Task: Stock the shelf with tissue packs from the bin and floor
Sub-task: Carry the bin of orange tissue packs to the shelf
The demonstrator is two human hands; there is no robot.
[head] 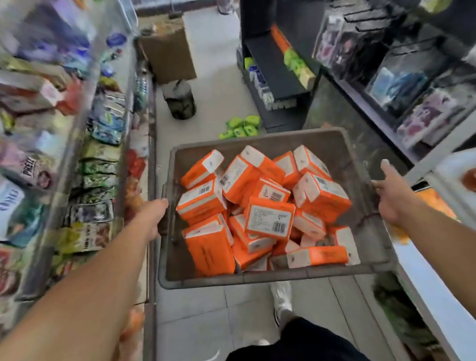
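Note:
A grey plastic bin point(265, 277) hangs in the aisle in front of me, held off the floor. It is full of several orange-and-white tissue packs point(270, 220) lying in a jumble. My left hand point(154, 219) grips the bin's left rim. My right hand point(393, 195) grips the right rim, thumb up over the edge. Several green tissue packs point(241, 127) lie on the floor ahead, at the foot of a dark shelf point(274, 67). More green packs point(293, 59) sit on that shelf.
Snack shelves point(67, 160) line the left of the narrow aisle. A cardboard box point(168, 53) and a dark bag point(180, 101) stand on the floor farther ahead. Dark display shelving point(407, 85) with packaged goods fills the right. My shoe point(281, 298) shows below the bin.

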